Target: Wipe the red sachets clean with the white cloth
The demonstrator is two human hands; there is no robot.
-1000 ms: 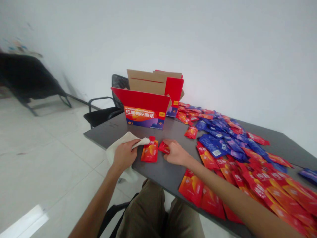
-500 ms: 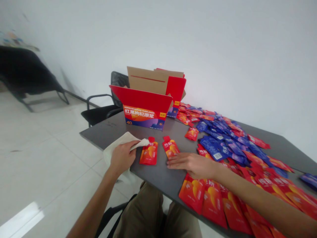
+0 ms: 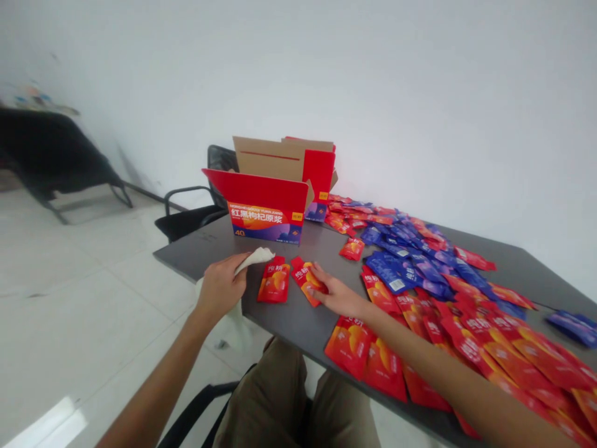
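Note:
My left hand [image 3: 221,285] is closed around a cream-white cloth [image 3: 255,257], whose folded end pokes out past the fingers toward the table's middle. Just right of the cloth, a red pouch [image 3: 274,281] with orange print lies flat on the table. A second red pouch [image 3: 308,280] lies tilted beside it, and my right hand [image 3: 339,296] grips its right edge between thumb and fingers. Under and beyond my right forearm spread several more red pouches [image 3: 349,342] in overlapping rows.
An open red carton [image 3: 265,223] stands at the table's back left, with another open carton [image 3: 319,177] behind it. Blue pouches [image 3: 396,267] lie heaped on the grey table [image 3: 196,250] to the right. A black chair [image 3: 191,214] stands beyond the left edge.
My right hand has gone from lying flat by the tilted pouch's lower end to gripping its right side. My left hand has drawn the cloth back from the first pouch. The view has shifted slightly.

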